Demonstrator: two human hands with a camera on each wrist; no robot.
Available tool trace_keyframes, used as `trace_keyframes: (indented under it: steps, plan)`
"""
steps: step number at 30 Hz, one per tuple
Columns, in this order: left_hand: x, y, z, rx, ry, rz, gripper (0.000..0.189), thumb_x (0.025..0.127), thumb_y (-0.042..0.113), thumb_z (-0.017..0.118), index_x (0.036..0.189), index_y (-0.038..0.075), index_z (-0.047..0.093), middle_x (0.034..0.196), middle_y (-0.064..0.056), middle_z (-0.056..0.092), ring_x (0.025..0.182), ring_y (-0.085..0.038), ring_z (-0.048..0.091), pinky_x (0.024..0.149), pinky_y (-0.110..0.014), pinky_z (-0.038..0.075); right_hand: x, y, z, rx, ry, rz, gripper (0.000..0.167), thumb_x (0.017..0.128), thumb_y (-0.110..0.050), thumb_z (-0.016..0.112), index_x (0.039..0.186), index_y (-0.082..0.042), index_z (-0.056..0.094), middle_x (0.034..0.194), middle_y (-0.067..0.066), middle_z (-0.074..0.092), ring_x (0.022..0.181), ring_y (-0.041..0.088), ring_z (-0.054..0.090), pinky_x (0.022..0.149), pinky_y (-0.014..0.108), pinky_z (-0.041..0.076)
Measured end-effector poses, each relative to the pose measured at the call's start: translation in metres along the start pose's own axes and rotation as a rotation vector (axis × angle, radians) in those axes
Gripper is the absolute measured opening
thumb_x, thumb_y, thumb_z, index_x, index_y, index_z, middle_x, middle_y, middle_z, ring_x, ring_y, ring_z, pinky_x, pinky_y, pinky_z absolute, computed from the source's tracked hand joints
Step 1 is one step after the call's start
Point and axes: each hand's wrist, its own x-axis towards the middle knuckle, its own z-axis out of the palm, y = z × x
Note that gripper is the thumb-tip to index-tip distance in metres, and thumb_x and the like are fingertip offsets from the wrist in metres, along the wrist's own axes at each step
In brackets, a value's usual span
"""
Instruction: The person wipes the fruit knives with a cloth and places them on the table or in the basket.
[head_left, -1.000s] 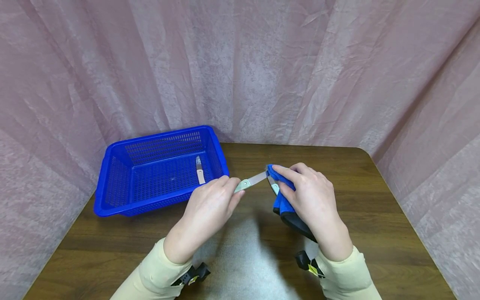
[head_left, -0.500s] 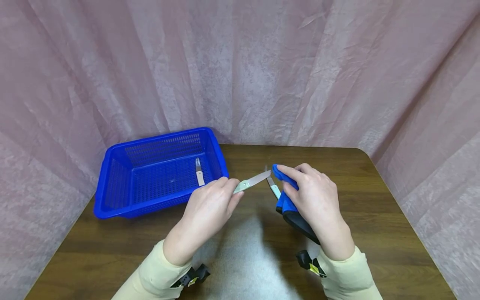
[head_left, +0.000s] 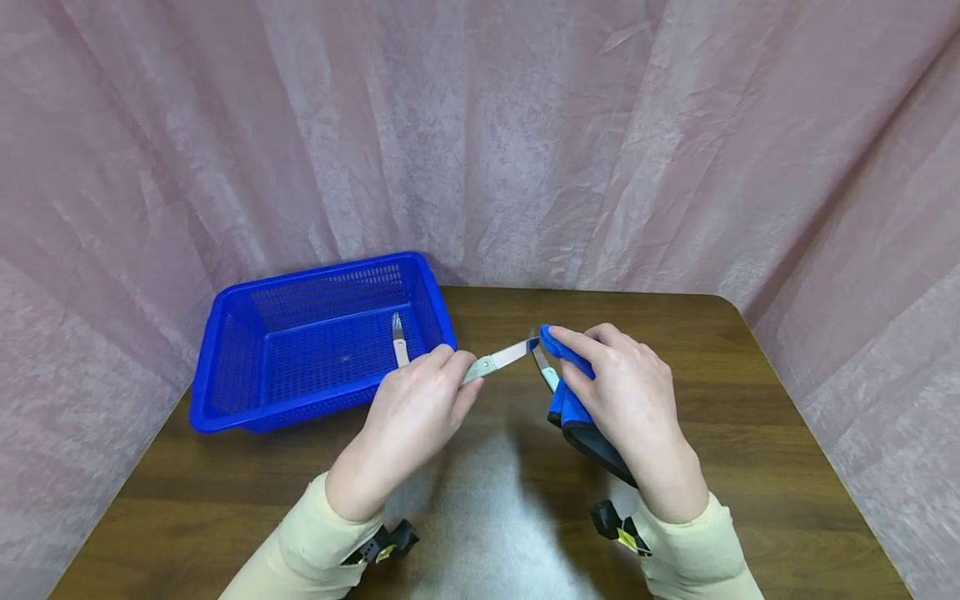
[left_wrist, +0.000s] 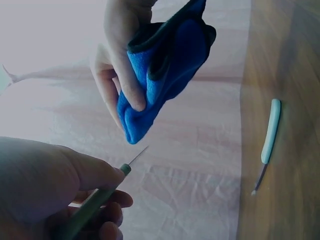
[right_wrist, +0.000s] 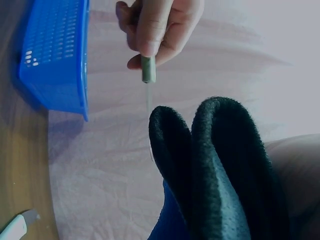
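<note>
At the left, a blue basket (head_left: 300, 410) with perforated walls stands on the wooden tabletop (head_left: 750, 417), and inside it, near its right end, a pale-handled utensil (head_left: 401, 352) lies with its metal end toward the back. Just in front of the basket's near right corner, the left hand (head_left: 416, 400) is closed around the mint-green handle of a knife (head_left: 512, 354), thumb along one side and fingers curled beneath. The knife is held above the tabletop, its blade reaching to the right, with a dark blue patch at the tip. Beyond that tip, a second mint-handled utensil (head_left: 551, 378) lies on the tabletop, partly covered from the head view. Farther right, the right hand (head_left: 626, 379) pinches a folded blue cloth (head_left: 572, 407) with dark edging between thumb and fingers, the folds filling the narrow space between them; the rest hangs below the hand. The cloth's upper end is just beside the knife tip; whether they touch, I cannot tell. A pinkish curtain (head_left: 525, 150) hangs behind.
</note>
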Motion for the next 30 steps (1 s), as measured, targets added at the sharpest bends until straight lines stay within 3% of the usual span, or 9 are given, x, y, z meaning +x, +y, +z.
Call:
trace_keyframes:
  steps: [8, 15, 21, 25, 30]
  plan:
    - [0.001, -0.008, -0.005, 0.01, -0.084, -0.047, 0.019, 0.102, 0.018, 0.082, 0.104, 0.011, 0.064, 0.078, 0.001, 0.06, 0.063, -0.021, 0.062, 0.048, -0.04, 0.047, 0.0, -0.001, -0.001, 0.01, -0.003, -0.003, 0.043, 0.099, -0.018, 0.079, 0.14, -0.03, 0.078, 0.112, 0.005, 0.076, 0.084, 0.033, 0.07, 0.07, 0.051, 0.056]
    - [-0.002, -0.018, -0.013, 0.028, -0.093, -0.059, 0.028, 0.1, 0.013, 0.083, 0.1, 0.008, 0.055, 0.074, -0.003, 0.057, 0.058, -0.028, 0.062, 0.047, -0.044, 0.047, 0.001, -0.003, -0.002, 0.028, -0.037, -0.013, 0.044, 0.1, -0.019, 0.082, 0.142, -0.03, 0.077, 0.115, 0.006, 0.077, 0.09, 0.033, 0.072, 0.073, 0.053, 0.057]
    - [-0.002, -0.025, -0.02, 0.038, -0.135, -0.094, 0.023, 0.103, 0.012, 0.08, 0.1, 0.007, 0.057, 0.076, -0.005, 0.058, 0.062, -0.028, 0.063, 0.052, -0.046, 0.05, -0.001, -0.005, -0.002, 0.033, -0.032, -0.029, 0.044, 0.099, -0.018, 0.082, 0.141, -0.029, 0.077, 0.113, 0.005, 0.076, 0.091, 0.032, 0.073, 0.075, 0.052, 0.057]
    - [-0.004, -0.031, -0.022, 0.035, -0.112, -0.107, 0.015, 0.108, 0.017, 0.073, 0.103, 0.005, 0.066, 0.078, -0.006, 0.057, 0.064, -0.028, 0.061, 0.055, -0.048, 0.052, -0.001, -0.007, -0.002, 0.039, -0.025, -0.038, 0.045, 0.098, -0.019, 0.083, 0.141, -0.029, 0.077, 0.112, 0.004, 0.076, 0.09, 0.032, 0.073, 0.075, 0.052, 0.057]
    - [-0.007, -0.037, -0.025, 0.043, -0.073, -0.096, 0.02, 0.113, 0.017, 0.065, 0.099, 0.003, 0.067, 0.079, -0.009, 0.056, 0.067, -0.034, 0.06, 0.06, -0.052, 0.052, -0.001, -0.01, -0.002, 0.048, -0.026, -0.042, 0.045, 0.098, -0.021, 0.085, 0.141, -0.03, 0.078, 0.113, 0.004, 0.076, 0.089, 0.032, 0.072, 0.075, 0.052, 0.057]
